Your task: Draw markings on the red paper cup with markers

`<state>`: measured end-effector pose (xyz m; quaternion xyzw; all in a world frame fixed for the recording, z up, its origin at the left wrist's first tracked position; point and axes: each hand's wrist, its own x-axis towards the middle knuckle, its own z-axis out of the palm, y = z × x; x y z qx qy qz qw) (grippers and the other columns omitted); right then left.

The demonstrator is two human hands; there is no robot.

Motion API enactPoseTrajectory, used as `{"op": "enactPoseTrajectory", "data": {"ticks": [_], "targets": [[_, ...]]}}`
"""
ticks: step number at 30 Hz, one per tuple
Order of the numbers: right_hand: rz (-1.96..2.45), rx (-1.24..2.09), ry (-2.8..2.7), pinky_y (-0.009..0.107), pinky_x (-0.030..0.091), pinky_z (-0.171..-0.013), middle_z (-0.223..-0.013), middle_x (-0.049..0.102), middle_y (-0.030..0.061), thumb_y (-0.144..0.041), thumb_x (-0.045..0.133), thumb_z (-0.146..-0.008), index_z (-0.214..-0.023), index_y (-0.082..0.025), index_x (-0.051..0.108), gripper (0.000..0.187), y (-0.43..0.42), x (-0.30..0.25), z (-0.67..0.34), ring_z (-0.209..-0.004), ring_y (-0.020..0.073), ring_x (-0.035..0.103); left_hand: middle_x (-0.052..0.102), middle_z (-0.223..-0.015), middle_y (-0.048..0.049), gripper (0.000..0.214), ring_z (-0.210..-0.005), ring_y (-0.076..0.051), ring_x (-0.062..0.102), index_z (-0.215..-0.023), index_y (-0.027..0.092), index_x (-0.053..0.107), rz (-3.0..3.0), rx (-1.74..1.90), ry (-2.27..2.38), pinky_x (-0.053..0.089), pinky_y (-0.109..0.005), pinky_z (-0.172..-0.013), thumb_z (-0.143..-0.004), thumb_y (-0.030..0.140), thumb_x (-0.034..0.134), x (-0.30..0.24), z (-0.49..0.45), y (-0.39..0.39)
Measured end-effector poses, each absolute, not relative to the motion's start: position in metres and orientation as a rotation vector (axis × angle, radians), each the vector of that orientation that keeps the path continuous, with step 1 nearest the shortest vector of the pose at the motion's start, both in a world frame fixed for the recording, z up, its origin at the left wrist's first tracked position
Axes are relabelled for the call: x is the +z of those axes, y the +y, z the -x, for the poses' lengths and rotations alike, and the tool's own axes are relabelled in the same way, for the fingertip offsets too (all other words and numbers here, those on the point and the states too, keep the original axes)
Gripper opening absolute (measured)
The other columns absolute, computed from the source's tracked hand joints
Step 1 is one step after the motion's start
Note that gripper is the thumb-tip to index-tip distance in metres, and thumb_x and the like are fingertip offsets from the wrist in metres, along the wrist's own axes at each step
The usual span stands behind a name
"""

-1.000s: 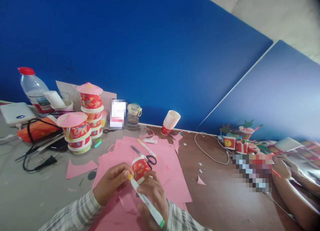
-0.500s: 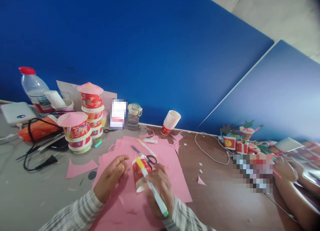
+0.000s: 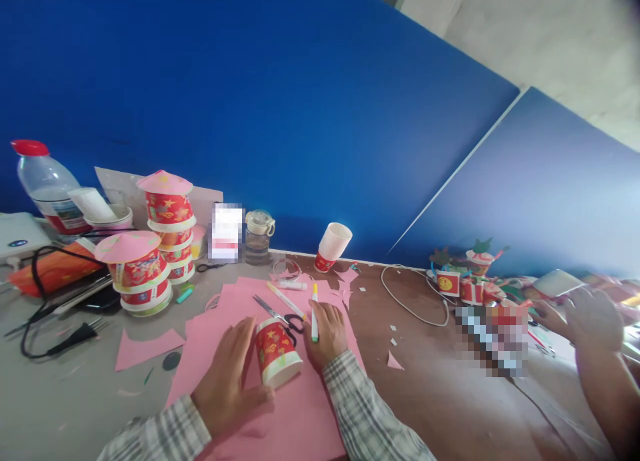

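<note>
On a pink paper sheet (image 3: 220, 354) a red paper cup (image 3: 275, 341) with gold stars and a pale rim lies on its side. My left hand (image 3: 233, 374) is at its left side, open, thumb and fingers spread around it; I cannot tell whether they touch it. My right hand (image 3: 327, 328), right of the cup, has its fingers closed on a white marker (image 3: 315, 314) with a yellow tip end and a green end. Between the hands, black-handled scissors (image 3: 277, 314) lie behind the cup, beside another thin marker (image 3: 285, 301) and a white capped tube (image 3: 291, 285).
Stacked cup towers with pink cone roofs (image 3: 165, 181) stand at left, near a bottle (image 3: 53, 188) and a black plug (image 3: 75, 341). A glass jar (image 3: 259, 238) and stacked cups (image 3: 333, 244) stand at the back. Another person's hand (image 3: 595, 318) is at right.
My right hand has moved up and right with the marker, setting it nearly upright in view. My left hand has come down and right, opening beside the cup, which has tilted.
</note>
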<state>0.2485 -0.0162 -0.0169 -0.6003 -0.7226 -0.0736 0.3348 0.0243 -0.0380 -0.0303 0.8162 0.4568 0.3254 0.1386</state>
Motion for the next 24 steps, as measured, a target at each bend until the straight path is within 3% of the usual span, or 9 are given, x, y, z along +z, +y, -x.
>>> {"op": "enactPoseTrajectory", "data": {"ticks": [9, 24], "targets": [[1.633, -0.223, -1.908, 0.043, 0.039, -0.077, -0.088, 0.060, 0.0083, -0.050, 0.056, -0.067, -0.107, -0.016, 0.053, 0.053, -0.017, -0.016, -0.247, -0.081, 0.0282, 0.054, 0.032, -0.130, -0.0076, 0.095, -0.116, -0.031, 0.029, -0.128, 0.025, 0.009, -2.274, 1.007, 1.276, 0.023, -0.051, -0.099, -0.055, 0.076, 0.041, -0.025, -0.026, -0.038], [1.669, -0.242, -1.934, 0.043, 0.040, -0.073, -0.087, 0.057, 0.0058, -0.054, 0.056, -0.065, -0.107, -0.020, 0.053, 0.054, -0.018, -0.021, -0.244, -0.079, 0.0284, 0.054, 0.039, -0.127, -0.0047, 0.101, -0.113, -0.032, 0.033, -0.128, 0.025, 0.005, -2.371, 0.885, 1.296, 0.027, -0.050, -0.097, -0.052, 0.072, 0.052, -0.024, -0.011, -0.031]]}}
